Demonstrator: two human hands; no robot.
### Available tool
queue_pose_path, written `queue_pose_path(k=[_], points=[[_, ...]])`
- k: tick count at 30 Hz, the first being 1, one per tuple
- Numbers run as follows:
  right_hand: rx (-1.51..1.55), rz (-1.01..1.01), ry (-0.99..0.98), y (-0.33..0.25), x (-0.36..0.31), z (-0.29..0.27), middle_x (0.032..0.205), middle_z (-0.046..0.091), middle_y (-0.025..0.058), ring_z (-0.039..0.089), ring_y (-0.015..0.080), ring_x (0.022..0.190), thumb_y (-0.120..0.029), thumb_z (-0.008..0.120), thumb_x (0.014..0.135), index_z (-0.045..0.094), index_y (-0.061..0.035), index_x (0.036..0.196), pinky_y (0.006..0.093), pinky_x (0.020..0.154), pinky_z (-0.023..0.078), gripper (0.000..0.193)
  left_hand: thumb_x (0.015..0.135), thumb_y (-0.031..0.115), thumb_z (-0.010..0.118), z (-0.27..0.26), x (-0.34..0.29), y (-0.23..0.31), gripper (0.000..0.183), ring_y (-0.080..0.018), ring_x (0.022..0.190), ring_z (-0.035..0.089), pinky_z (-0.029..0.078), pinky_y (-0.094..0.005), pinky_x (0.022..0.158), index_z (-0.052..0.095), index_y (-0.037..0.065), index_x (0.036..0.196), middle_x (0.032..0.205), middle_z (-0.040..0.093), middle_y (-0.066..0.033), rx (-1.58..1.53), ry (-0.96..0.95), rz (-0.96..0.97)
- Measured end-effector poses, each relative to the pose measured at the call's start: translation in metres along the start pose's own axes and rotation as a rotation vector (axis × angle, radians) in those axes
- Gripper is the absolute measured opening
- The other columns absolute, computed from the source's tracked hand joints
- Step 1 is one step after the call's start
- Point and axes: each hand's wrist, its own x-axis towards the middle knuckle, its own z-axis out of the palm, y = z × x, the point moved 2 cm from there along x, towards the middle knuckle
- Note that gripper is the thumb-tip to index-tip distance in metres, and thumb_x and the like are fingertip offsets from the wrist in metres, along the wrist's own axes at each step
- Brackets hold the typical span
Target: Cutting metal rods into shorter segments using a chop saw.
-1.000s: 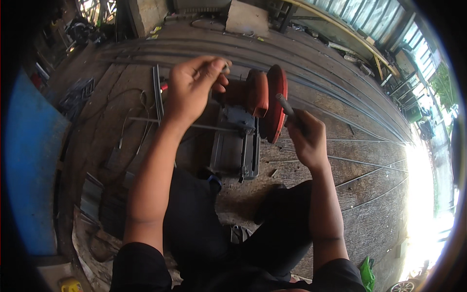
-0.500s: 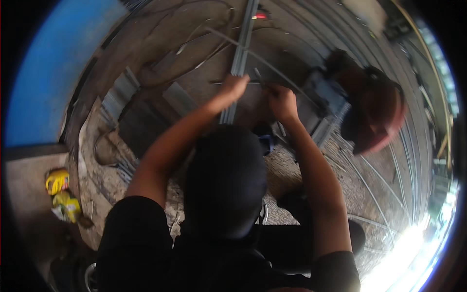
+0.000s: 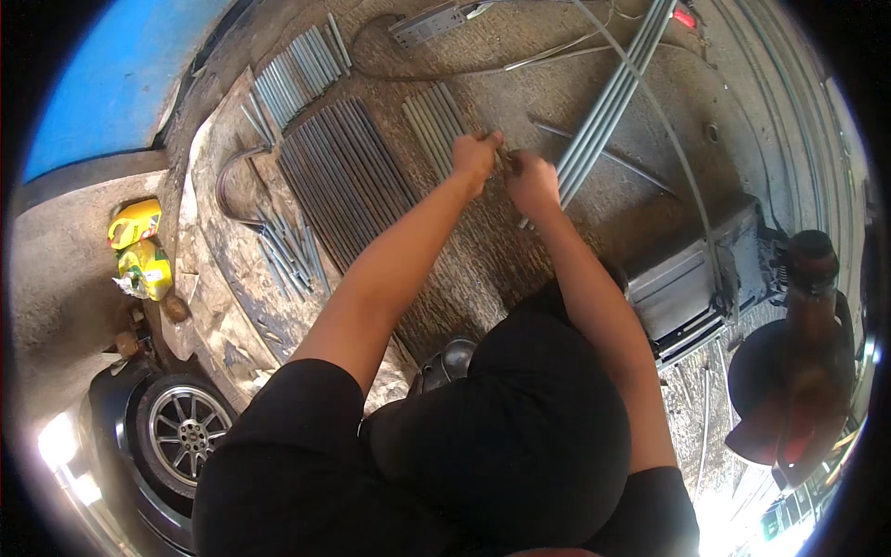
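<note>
- Bringing both hands together over the floor (image 3: 469,274): our left hand (image 3: 476,164) sits by the short pale rods (image 3: 434,125), our right hand (image 3: 535,184) beside the long tubes (image 3: 599,116), probably so both can work on one small spot.
- Fingers look curled on both sides, but we honestly can't tell what they're gripping.
- Those short pale rods lie side by side on the floor, maybe so we can count them easily.
- Dark rods (image 3: 343,176) get their own tidy row, nearer the floor's left edge; we'd guess that keeps types apart.
- Silvery pieces (image 3: 302,70) are lined up past that row's far left corner, likely for the same reason.
- The machine (image 3: 682,290) stands on our right, clear of the rows, presumably for elbow room.
</note>
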Motion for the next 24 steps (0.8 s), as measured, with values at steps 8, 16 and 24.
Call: queue_pose_path(k=[8, 16, 24], points=[[0.000, 0.044, -0.060, -0.014, 0.050, 0.021, 0.104, 0.064, 0.0218, 0.060, 0.0390, 0.101, -0.006, 0.062, 0.076, 0.062, -0.0085, 0.114, 0.0457, 0.087, 0.050, 0.039, 0.083, 0.025, 0.071, -0.025, 0.053, 0.032, 0.039, -0.0278, 0.074, 0.064, 0.048, -0.0415, 0.069, 0.063, -0.009, 0.100, 0.091, 0.067, -0.0218, 0.478, 0.127, 0.063], [-0.090, -0.142, -0.090, 0.004, 0.049, 0.041, 0.101, 0.065, 0.0209, 0.062, 0.0388, 0.097, -0.004, 0.061, 0.076, 0.061, -0.0087, 0.113, 0.0464, 0.086, 0.051, 0.038, 0.086, 0.028, 0.064, -0.029, 0.035, 0.021, 0.032, -0.0353, 0.098, 0.057, 0.048, -0.0443, 0.084, 0.065, 0.015, 0.115, 0.102, 0.057, -0.0174, 1.283, -0.005, 0.655], [-0.130, -0.018, -0.042, 0.003, 0.044, 0.061, 0.101, 0.065, 0.0174, 0.063, 0.0385, 0.095, -0.011, 0.060, 0.080, 0.064, -0.0106, 0.108, 0.0473, 0.082, 0.052, 0.028, 0.090, 0.031, 0.058, -0.038, 0.031, 0.024, 0.028, -0.0343, 0.101, 0.054, 0.048, -0.0444, 0.084, 0.066, 0.017, 0.113, 0.101, 0.055, -0.0153, 1.366, -0.016, 0.661]])
